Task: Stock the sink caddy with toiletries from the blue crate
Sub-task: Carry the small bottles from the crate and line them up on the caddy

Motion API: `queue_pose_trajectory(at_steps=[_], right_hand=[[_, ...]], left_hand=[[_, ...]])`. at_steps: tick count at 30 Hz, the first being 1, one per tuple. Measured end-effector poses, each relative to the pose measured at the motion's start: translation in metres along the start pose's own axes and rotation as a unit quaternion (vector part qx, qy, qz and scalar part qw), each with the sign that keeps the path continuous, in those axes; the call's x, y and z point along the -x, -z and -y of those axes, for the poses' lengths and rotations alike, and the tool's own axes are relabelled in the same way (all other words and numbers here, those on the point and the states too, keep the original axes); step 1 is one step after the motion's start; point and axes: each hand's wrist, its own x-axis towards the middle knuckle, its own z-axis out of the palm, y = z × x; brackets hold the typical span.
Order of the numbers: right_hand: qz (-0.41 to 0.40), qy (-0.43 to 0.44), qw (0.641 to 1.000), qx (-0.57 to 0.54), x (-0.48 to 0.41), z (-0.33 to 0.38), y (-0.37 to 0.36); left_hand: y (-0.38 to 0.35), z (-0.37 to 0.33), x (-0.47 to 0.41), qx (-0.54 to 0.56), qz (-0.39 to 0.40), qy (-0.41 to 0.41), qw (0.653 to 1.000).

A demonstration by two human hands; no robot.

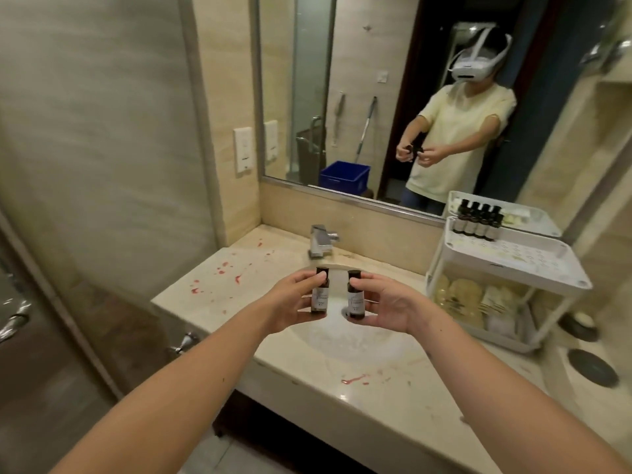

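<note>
My left hand [290,302] grips one small dark-brown bottle with a pale label [320,295], my right hand [386,302] its twin bottle [355,297], both arms stretched over the white sink basin [342,340]. I keep them upright, likely to stand beside the matching bottles [477,222] in the white two-tier plastic caddy [526,254] at right.

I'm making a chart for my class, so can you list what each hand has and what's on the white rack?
In the left hand: small dark bottle, held upright
In the right hand: second dark bottle, held upright
Where: above the sink basin
Top shelf of the caddy: four dark bottles in a row
Lower shelf: pale packets, details unclear
Seen in the mirror: blue crate
On the counter: red splotches
</note>
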Motion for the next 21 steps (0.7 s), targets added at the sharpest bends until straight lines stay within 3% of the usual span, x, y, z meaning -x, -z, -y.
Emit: queue_pose_trajectory(at_steps=[9, 21], right_hand=[[-0.103, 0.041, 0.993, -0.048, 0.018, 0.019, 0.059], [-0.243, 0.106, 0.954, -0.142, 0.046, 0.039, 0.093]], left_hand=[[-0.056, -0.018, -0.063, -0.029, 0.124, 0.042, 0.991], [-0.126, -0.049, -0.126, -0.066, 0.277, 0.077, 0.956]])
